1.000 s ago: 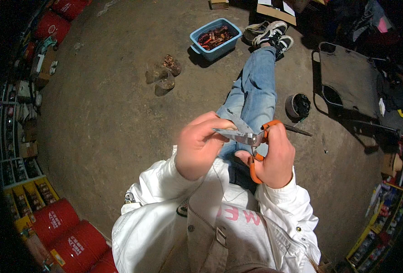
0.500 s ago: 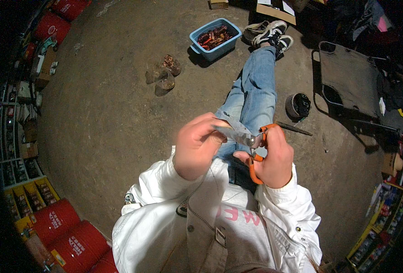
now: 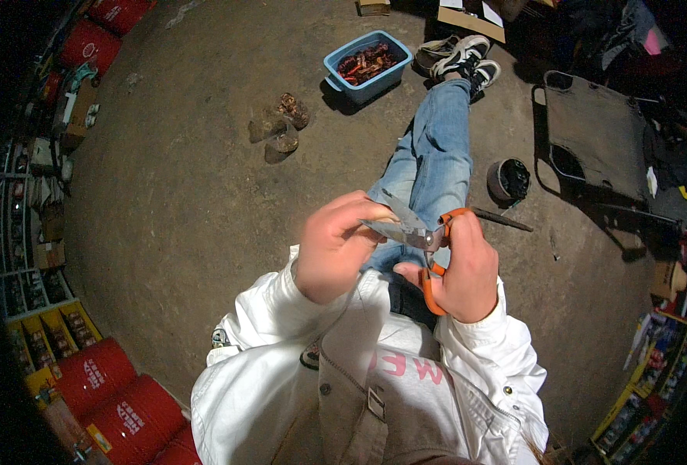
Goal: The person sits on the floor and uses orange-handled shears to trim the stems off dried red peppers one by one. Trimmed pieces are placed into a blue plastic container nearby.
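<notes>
My right hand [image 3: 461,273] grips orange-handled scissors [image 3: 423,240] in front of my chest, blades parted and pointing left. My left hand [image 3: 334,246] is closed at the blades; whatever it pinches is hidden by the fingers. Both sleeves are white. My legs in blue jeans [image 3: 435,167] stretch out on the floor beyond the hands, ending in black-and-white sneakers [image 3: 461,56].
A blue plastic tub [image 3: 336,68] of reddish-brown pieces sits on the concrete floor near my feet. Small brown lumps [image 3: 280,130] lie left of my legs. A round dark can [image 3: 508,180] and a dark folding frame [image 3: 595,136] are at right. Red drums [image 3: 119,395] line the left.
The scissor blades have opened a little wider and my left hand has shifted slightly along them. Everything else stays put.
</notes>
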### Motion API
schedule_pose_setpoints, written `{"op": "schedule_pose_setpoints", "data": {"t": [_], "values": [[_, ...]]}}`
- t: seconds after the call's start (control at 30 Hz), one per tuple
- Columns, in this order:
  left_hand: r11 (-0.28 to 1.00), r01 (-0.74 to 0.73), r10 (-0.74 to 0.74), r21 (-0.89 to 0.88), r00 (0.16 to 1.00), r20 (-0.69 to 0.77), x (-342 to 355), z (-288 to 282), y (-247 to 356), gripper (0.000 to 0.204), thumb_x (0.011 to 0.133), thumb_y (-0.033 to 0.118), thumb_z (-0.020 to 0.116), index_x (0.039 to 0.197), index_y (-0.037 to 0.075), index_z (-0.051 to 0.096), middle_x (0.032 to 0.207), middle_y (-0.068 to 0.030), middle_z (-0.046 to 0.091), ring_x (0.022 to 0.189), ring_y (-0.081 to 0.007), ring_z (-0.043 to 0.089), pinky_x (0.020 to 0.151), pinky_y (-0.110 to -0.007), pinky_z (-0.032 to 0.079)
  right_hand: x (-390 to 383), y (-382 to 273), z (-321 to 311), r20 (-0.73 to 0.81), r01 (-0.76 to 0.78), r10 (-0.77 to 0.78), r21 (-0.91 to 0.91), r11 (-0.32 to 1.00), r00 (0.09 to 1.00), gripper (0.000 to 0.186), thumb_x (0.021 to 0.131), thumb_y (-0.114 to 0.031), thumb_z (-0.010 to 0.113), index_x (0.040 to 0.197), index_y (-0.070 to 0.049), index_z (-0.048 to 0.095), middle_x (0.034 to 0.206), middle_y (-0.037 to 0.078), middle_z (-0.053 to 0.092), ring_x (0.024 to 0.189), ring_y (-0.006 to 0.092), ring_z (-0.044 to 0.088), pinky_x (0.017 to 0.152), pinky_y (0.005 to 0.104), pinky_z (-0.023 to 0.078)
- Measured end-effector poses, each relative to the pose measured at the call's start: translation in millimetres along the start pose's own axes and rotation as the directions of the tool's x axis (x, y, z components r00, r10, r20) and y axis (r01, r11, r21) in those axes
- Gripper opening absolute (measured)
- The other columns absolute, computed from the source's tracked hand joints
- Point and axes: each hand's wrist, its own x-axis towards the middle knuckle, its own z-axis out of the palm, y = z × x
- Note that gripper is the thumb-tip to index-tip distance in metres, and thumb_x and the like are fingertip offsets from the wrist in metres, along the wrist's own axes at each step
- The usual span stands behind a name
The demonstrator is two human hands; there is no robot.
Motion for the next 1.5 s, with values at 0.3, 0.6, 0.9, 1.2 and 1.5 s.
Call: {"op": "schedule_pose_setpoints", "data": {"t": [0.3,0.6,0.9,1.2,1.5], "values": [[0.926,0.188,-0.185,-0.328,0.982,0.040,2.0,1.6,1.1,0.012,0.091,-0.001,0.052,0.092,-0.004,0.064,0.078,-0.0043,0.052,0.056,-0.0068,0.050,0.051,-0.020,0.040,-3.7,7.4,6.3,0.134,-0.159,0.125,0.294,0.942,0.983,0.048,0.065,-0.024,0.084,0.089,-0.001,0.050,0.079,0.007,0.052,0.063,0.0194,0.054,0.055,0.0289,0.044],[0.947,0.201,-0.211,-0.252,0.977,-0.015,-0.8,16.0,14.3,0.015,0.092,0.006,0.055,0.095,-0.003,0.067,0.078,-0.0074,0.060,0.059,-0.0111,0.060,0.050,-0.021,0.047,7.3,-11.2,7.2,0.252,-0.321,0.234,0.886,0.334,0.939,0.021,0.084,-0.002,0.060,0.083,-0.007,0.040,0.092,0.008,0.059,0.081,0.0117,0.054,0.073,0.0262,0.043],[0.983,0.171,-0.172,-0.063,0.985,-0.019,-3.2,15.8,17.9,0.014,0.089,0.006,0.058,0.095,-0.001,0.069,0.076,-0.0061,0.060,0.063,-0.0093,0.059,0.055,-0.021,0.046,8.8,-12.5,8.2,0.239,-0.264,0.195,0.958,0.114,0.951,0.026,0.086,-0.003,0.060,0.084,-0.010,0.034,0.087,0.008,0.057,0.080,0.0135,0.057,0.070,0.0278,0.047],[0.825,0.390,-0.367,-0.410,0.920,0.137,-4.5,11.0,21.4,0.016,0.092,0.011,0.056,0.091,0.000,0.068,0.073,-0.0009,0.057,0.056,-0.0035,0.046,0.049,-0.017,0.035,5.4,-16.6,-9.7,0.347,-0.381,0.228,0.916,0.125,0.910,0.026,0.086,-0.002,0.059,0.078,-0.011,0.036,0.089,0.007,0.057,0.075,0.0126,0.056,0.068,0.0272,0.045],[0.748,0.446,-0.384,-0.491,0.895,0.228,-2.3,6.8,15.6,0.020,0.092,0.016,0.056,0.090,0.000,0.067,0.066,0.0007,0.056,0.052,-0.0025,0.044,0.047,-0.017,0.033,5.9,-6.4,-9.0,0.368,-0.397,0.233,0.913,0.096,0.900,0.026,0.084,0.000,0.062,0.083,-0.009,0.038,0.097,0.009,0.058,0.082,0.0150,0.060,0.074,0.0290,0.049]]}}
